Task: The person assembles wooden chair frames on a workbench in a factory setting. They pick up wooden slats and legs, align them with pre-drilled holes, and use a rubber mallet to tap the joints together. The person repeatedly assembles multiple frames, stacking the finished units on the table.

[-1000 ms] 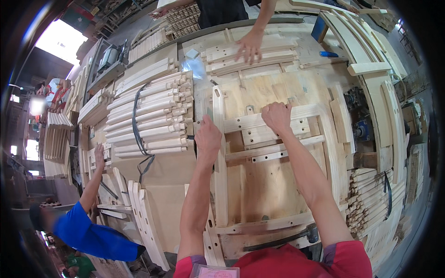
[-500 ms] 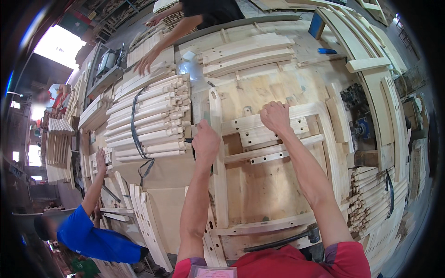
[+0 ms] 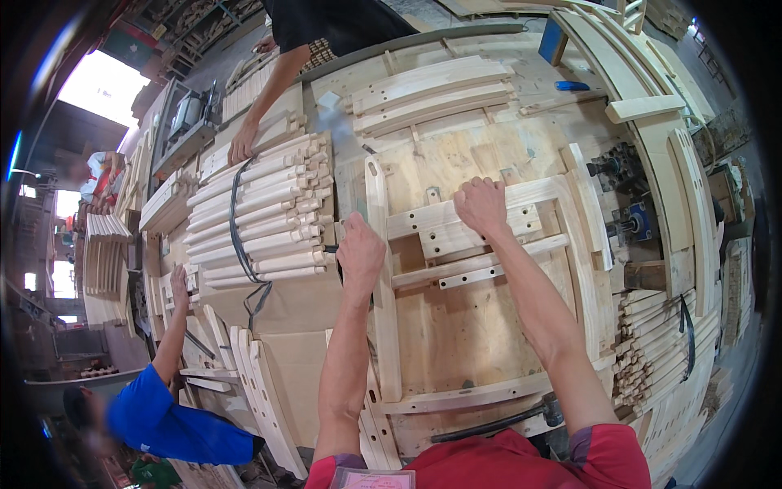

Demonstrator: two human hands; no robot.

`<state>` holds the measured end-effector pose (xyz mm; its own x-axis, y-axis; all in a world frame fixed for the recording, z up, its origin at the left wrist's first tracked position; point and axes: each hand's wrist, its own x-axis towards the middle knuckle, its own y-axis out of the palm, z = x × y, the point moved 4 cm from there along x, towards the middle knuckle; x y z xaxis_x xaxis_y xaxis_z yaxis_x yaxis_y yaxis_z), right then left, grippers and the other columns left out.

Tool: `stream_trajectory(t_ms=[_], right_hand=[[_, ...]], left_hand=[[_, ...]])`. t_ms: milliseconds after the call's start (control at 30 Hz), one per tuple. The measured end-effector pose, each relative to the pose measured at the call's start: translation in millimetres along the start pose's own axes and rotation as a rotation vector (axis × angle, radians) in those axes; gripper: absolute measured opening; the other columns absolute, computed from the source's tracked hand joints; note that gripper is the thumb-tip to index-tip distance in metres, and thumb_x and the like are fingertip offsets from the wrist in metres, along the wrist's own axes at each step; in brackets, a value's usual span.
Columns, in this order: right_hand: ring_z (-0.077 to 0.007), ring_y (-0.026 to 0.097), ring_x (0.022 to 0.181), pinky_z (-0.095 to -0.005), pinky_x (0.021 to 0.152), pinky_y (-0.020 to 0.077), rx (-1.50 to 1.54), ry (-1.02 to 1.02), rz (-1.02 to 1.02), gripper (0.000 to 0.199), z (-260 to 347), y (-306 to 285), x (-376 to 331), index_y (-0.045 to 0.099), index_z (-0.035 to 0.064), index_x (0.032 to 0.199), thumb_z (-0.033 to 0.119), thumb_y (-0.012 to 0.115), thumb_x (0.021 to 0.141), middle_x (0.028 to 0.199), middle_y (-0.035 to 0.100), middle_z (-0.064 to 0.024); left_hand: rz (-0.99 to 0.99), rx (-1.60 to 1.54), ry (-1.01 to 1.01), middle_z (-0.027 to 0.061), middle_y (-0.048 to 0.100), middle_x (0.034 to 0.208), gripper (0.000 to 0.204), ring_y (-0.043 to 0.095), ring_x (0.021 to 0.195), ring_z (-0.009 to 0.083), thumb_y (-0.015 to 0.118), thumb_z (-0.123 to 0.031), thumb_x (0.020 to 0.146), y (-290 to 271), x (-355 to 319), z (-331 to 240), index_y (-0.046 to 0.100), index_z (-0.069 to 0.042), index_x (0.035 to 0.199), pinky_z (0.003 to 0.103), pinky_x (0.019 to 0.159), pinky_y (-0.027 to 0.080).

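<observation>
- Left hand (image 3: 361, 256): fingers curled beside wooden frame (image 3: 386, 342); hold unclear.
- Right hand (image 3: 482, 205): fingers curled at upper rail (image 3: 531, 193); grip unclear.
- Hammer (image 3: 552, 410), dark: near lower rail (image 3: 481, 396).

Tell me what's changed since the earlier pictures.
The far co-worker's hand has moved left from over the slats to the far edge of the strapped bundle; its grip there is unclear. The person's left hand and right hand stay at the wooden frame; the hammer lies as before.

Edges bend darkly; a probable window (image 3: 102, 88) glares.
</observation>
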<state>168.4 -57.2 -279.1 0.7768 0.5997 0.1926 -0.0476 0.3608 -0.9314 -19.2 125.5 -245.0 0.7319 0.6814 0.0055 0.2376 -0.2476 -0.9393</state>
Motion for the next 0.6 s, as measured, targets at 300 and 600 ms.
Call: stream_trajectory(t_ms=[300,600], right_hand=[[-0.0312,0.063,0.091,-0.0453,0.087,0.0423,0.05,0.005,-0.008,0.028,-0.1,-0.1,-3.3,0.073,0.0051,0.079,0.025,0.054,0.087,0.088,0.069,-0.0146],[-0.0308,0.063,0.093,-0.0447,0.09,0.0429,0.05,0.027,-0.048,0.031,1.5,-5.4,-6.4,0.074,0.0029,0.081,0.025,0.053,0.088,0.091,0.07,-0.0161]], left_hand=[[0.025,0.005,-0.04,0.0282,0.059,0.107,0.017,0.065,0.087,0.0534,0.049,-0.01,0.093,-3.8,0.1,-3.0,0.043,-0.002,0.108,0.063,0.076,0.05],[-0.002,-0.004,0.008,0.0264,0.06,0.106,0.02,0.066,0.086,0.0515,0.052,-0.01,0.092,-1.9,-1.4,-3.1,0.044,-0.002,0.109,0.061,0.075,0.051]])
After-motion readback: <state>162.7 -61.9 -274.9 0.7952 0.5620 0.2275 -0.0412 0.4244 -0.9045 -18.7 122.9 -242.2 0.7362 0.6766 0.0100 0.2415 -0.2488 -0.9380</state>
